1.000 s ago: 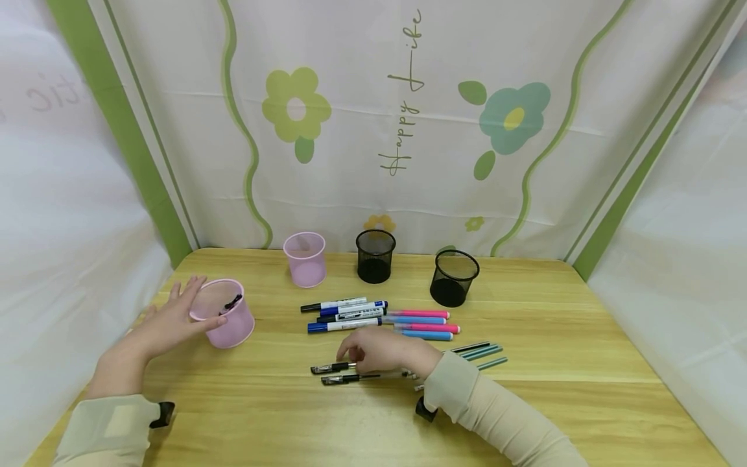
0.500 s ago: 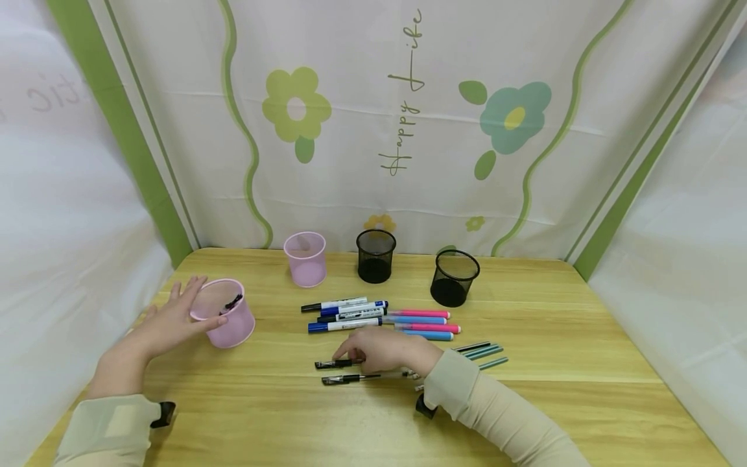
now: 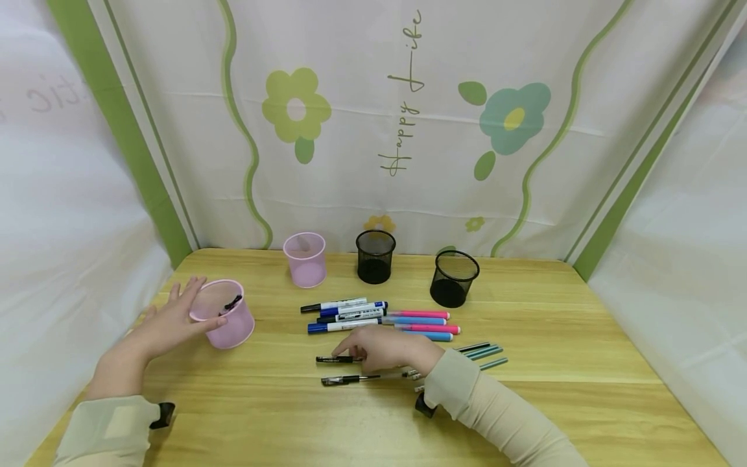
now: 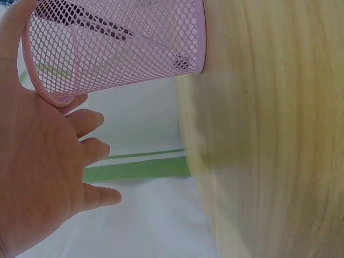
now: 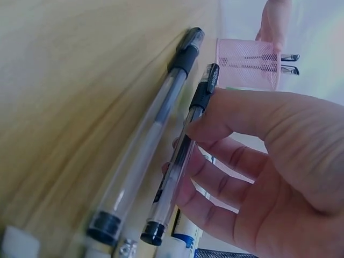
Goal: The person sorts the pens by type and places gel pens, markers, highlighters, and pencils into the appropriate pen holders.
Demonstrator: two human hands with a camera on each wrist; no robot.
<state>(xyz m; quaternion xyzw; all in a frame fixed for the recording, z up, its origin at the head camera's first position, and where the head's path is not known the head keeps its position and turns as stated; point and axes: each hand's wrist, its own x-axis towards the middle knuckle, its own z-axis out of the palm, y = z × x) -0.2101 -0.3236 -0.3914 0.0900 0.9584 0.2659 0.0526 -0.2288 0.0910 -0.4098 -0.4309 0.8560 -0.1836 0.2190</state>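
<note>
At the table's left, my left hand [image 3: 166, 324] holds a pink mesh pen cup [image 3: 232, 327] by its rim, thumb on the near side and fingers on the far side. Black-capped gel pens [image 5: 290, 70] poke out of this cup in the right wrist view. Near the middle, my right hand [image 3: 385, 349] pinches a clear gel pen [image 5: 174, 164] between thumb and fingers, its black cap [image 3: 334, 359] pointing left. A second gel pen [image 3: 344, 380] lies on the table just in front of it, nearly parallel.
Along the back stand another pink cup [image 3: 307, 269] and two black mesh cups [image 3: 374, 269] [image 3: 450, 292]. Whiteboard markers [image 3: 350, 324] and pink and blue highlighters [image 3: 428, 329] lie beyond my right hand. Several greenish pencils [image 3: 493, 363] lie partly behind the right forearm. A curtain [image 3: 350, 162] hangs behind.
The gel pen in my right hand has shifted slightly right and away, and its cap has turned. My left hand and its cup have stayed still.
</note>
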